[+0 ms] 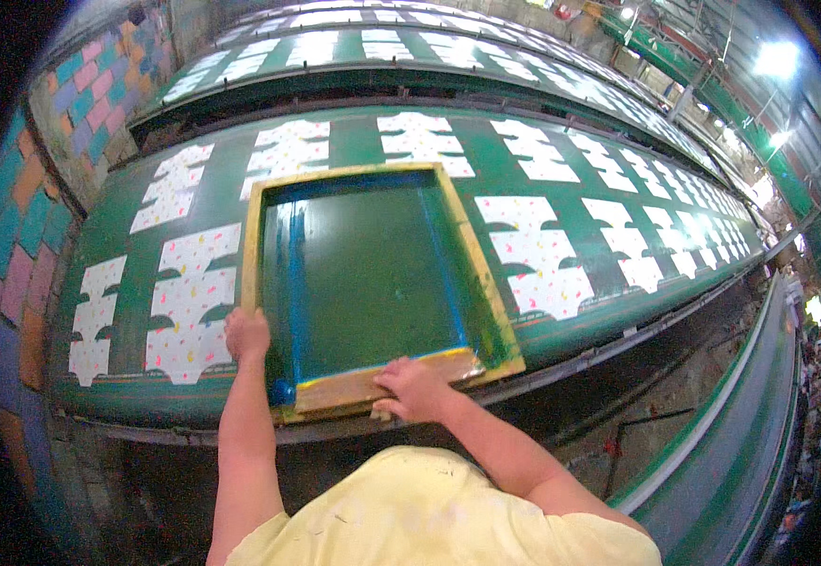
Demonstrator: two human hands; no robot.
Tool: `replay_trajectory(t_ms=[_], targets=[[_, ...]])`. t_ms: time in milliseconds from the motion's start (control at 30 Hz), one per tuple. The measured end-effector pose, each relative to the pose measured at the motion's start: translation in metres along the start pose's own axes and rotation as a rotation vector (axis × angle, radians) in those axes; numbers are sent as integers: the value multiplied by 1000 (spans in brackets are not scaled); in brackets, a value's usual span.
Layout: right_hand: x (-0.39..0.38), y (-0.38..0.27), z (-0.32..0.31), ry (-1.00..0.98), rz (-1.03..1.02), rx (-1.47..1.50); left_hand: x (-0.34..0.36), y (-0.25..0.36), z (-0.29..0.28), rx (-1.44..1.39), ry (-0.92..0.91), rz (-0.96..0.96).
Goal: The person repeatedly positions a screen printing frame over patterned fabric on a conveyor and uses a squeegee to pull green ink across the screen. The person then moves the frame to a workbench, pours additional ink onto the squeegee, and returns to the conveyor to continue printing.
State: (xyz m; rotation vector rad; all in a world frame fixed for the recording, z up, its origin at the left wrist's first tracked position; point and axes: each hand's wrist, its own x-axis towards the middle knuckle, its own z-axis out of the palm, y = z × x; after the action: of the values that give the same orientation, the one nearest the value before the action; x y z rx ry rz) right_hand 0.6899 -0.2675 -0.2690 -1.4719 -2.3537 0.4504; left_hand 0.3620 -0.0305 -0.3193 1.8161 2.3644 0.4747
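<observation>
A screen-printing frame (pixel 349 174) with yellowed wooden rails lies on the green printing table in front of me. Its dark green mesh (pixel 373 269) is edged with blue tape. My left hand (pixel 247 335) is closed around the left rail, near its lower half. Across the near end of the mesh lies a squeegee (pixel 335 389) with a brown wooden handle, a thin line of yellow and blue along its far edge. My right hand (pixel 412 389) grips that handle near its middle, the fingers wrapped over it. Whatever lies beneath the screen is hidden.
White cut fabric pieces (pixel 535 264) with small coloured spots lie in two rows on the long table (pixel 330 212). More tables (pixel 420 52) with white pieces stand beyond. A painted brick wall (pixel 38 226) rises at the left. Another green table edge (pixel 712 443) runs along the right.
</observation>
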Motion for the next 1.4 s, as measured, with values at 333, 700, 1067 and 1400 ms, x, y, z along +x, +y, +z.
replay_trajectory(t_ms=[333,700,1067,1400], targets=[[-87,168,-67,468,515,-96,-2,26,-9,153,3,-165],[-40,243,-66,391,762,61,12,5,13,28,47,-94],[-33,236,-115,443,727,63,44,-23,16,-317,-84,-112],[-115,367,-188,525,841,79,-25,161,30,-493,-118,-108]])
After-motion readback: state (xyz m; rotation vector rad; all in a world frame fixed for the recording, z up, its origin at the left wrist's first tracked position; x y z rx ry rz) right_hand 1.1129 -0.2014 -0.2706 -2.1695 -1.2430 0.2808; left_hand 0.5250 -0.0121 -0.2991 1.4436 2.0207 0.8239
